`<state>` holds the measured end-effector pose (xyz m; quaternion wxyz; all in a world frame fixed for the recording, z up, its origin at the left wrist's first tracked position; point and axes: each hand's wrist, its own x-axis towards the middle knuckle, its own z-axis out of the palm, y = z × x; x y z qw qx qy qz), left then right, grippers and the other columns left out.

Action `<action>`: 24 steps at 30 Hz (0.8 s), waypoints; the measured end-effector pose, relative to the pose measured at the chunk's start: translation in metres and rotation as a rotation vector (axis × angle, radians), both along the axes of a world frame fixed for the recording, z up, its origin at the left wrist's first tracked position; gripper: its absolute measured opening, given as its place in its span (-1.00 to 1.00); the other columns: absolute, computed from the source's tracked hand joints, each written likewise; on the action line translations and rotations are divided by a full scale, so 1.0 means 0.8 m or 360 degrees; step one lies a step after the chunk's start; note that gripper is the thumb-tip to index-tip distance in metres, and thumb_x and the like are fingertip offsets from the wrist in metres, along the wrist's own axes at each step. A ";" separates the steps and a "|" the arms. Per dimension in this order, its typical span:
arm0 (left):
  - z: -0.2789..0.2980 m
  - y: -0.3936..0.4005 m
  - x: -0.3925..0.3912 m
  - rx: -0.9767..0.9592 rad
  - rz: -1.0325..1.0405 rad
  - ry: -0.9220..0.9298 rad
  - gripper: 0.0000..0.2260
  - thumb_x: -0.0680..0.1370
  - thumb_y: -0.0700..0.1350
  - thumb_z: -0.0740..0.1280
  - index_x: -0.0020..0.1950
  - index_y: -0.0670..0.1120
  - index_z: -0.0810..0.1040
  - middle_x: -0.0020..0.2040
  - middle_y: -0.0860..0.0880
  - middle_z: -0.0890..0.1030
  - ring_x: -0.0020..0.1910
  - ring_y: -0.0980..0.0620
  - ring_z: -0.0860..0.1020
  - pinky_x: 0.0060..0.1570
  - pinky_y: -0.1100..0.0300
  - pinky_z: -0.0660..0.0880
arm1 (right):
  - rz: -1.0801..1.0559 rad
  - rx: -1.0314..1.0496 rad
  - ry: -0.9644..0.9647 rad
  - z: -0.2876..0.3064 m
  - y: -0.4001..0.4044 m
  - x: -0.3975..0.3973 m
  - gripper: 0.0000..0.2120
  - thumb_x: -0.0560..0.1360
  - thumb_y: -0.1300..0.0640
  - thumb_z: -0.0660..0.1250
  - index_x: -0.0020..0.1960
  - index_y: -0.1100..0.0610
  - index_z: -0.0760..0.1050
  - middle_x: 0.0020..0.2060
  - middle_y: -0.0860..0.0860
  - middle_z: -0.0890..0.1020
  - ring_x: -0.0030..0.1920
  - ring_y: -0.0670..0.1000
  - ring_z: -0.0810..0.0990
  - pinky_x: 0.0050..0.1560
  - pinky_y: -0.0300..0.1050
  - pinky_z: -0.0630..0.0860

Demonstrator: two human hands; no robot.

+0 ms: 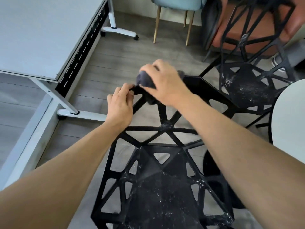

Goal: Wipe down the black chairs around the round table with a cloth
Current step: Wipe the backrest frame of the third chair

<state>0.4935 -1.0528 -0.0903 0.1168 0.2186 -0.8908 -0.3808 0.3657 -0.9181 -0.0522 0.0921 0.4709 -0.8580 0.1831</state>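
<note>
- The right hand point(162, 80) is closed around a dark gray cloth point(145, 80) and pushes it onto the top bar of the near black chair point(158, 192).
- The left hand point(119, 104) is just beside it, on its left. Its fingers point(123, 89) pinch the corner of that same top bar, I think to keep the chair from moving.
- The cloth sticks out under the right hand and touches the bar. A bit of it hangs down behind the bar.
- The step now looks like wiping the top of the chair back.
- Below both arms is the seat. It has lots of white specks and dust on it, so it does not look wiped yet.
- The next move probably needs the cloth to slide along the bar, then down the thin slanted bars to the seat.
- Past the right hand stands a second black chair point(250, 85), dusty too.
- The round table point(290, 119) is to the right of the right arm.
</note>
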 end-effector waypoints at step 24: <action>-0.007 -0.004 -0.002 -0.0017 -0.0055 0.0010 -0.79 0.72 -0.04 0.05 0.26 0.03 0.43 -0.01 -0.03 0.41 0.04 -0.20 0.40 0.06 -0.04 0.37 | -0.0607 -0.0227 -0.0166 -0.008 0.125 -0.016 -0.63 0.55 0.01 0.42 0.30 0.05 0.43 0.14 0.12 0.48 0.11 0.12 0.53 0.15 0.00 0.49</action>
